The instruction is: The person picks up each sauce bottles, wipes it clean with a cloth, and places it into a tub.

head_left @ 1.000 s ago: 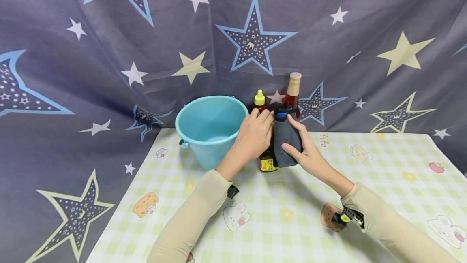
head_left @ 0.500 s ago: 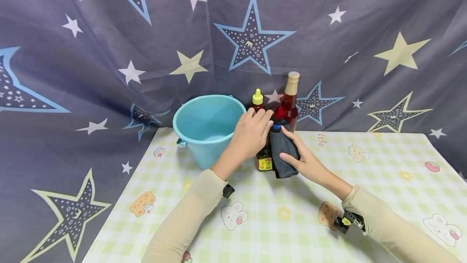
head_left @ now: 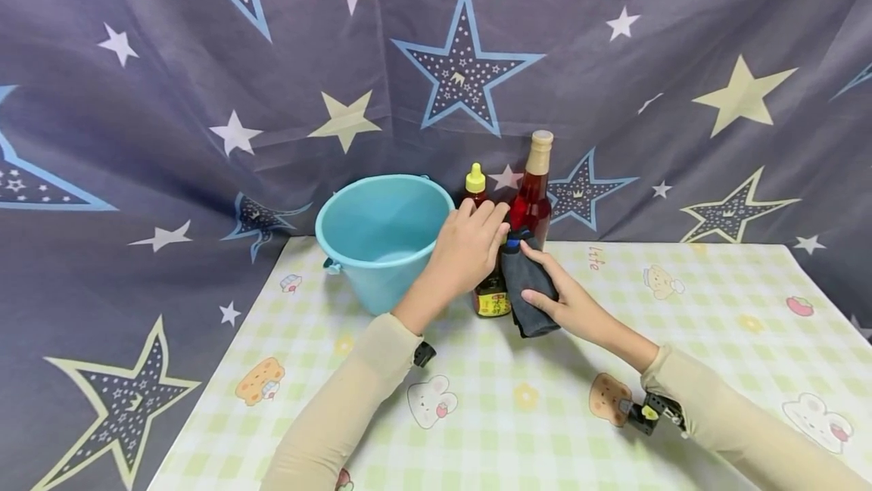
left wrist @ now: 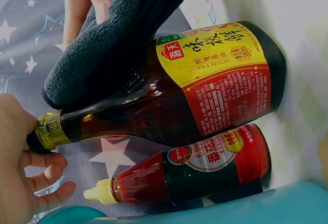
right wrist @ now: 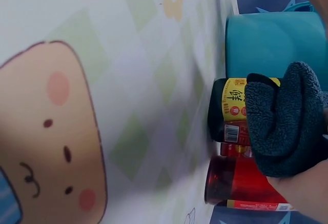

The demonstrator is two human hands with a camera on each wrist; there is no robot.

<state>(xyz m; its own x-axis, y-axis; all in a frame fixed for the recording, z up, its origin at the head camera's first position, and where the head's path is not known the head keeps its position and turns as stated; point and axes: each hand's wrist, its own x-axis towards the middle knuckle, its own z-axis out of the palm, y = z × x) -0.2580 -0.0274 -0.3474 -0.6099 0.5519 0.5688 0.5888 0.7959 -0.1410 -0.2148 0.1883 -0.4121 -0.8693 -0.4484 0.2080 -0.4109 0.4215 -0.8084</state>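
My left hand (head_left: 463, 249) grips a dark soy sauce bottle (left wrist: 225, 80) by its cap and neck. The bottle stands upright on the table, its yellow and red label showing in the left wrist view. In my right hand (head_left: 572, 298) is a folded dark grey towel (head_left: 530, 283), thumb on its near face. The towel lies against the bottle's right side and covers part of it. Close behind stand a ketchup bottle (left wrist: 195, 167) with a yellow nozzle cap and a tall red glass bottle (head_left: 531, 203) with a beige neck.
A light blue bucket (head_left: 378, 283) stands just left of the bottles. The table wears a green-and-white checked cloth (head_left: 490, 430) with cartoon prints. A dark star-patterned curtain (head_left: 579, 45) hangs right behind the things.
The right hand has slid the towel down along the soy sauce bottle, so more of the red glass bottle shows. The left hand keeps its grip at the cap. The head view has shifted slightly.
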